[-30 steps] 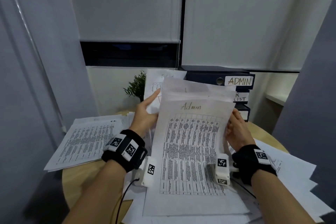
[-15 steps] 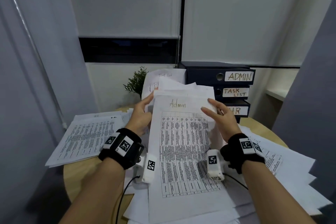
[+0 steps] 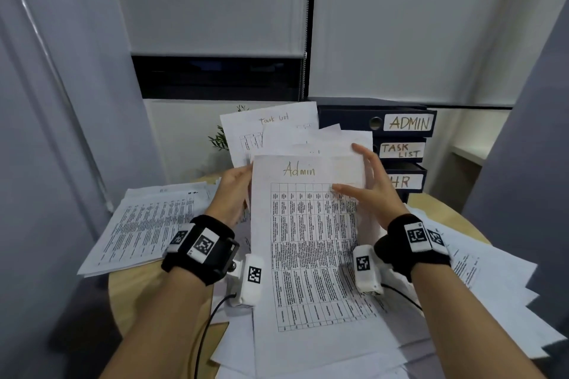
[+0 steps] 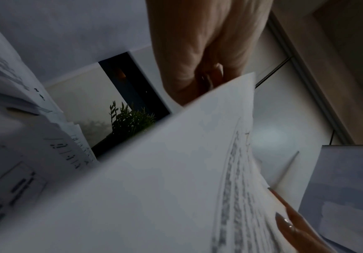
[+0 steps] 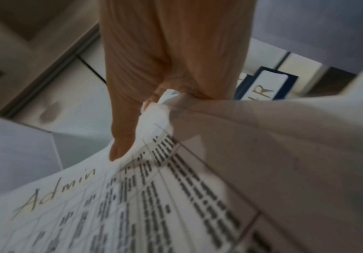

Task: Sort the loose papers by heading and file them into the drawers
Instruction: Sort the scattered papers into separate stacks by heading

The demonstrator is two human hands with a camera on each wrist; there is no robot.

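Observation:
I hold up a fan of printed sheets over the table. The front sheet, headed "Admin", hangs down to the papers below. Behind it a "Task List" sheet sticks up. My left hand grips the fan at its left edge, with its fingers curled behind the sheets. My right hand pinches the Admin sheet's upper right corner, thumb in front, fingers behind. The dark blue drawer unit stands at the back right with drawers labelled ADMIN, TASK LIST and HR.
A round wooden table carries a pile of printed sheets on the left and a spread of loose sheets on the right. A small green plant stands behind the fan. Grey walls close in on both sides.
My right hand slid from the Admin sheet's right edge up to its top right corner. The fan has spread, so the Task List sheet shows more at the back.

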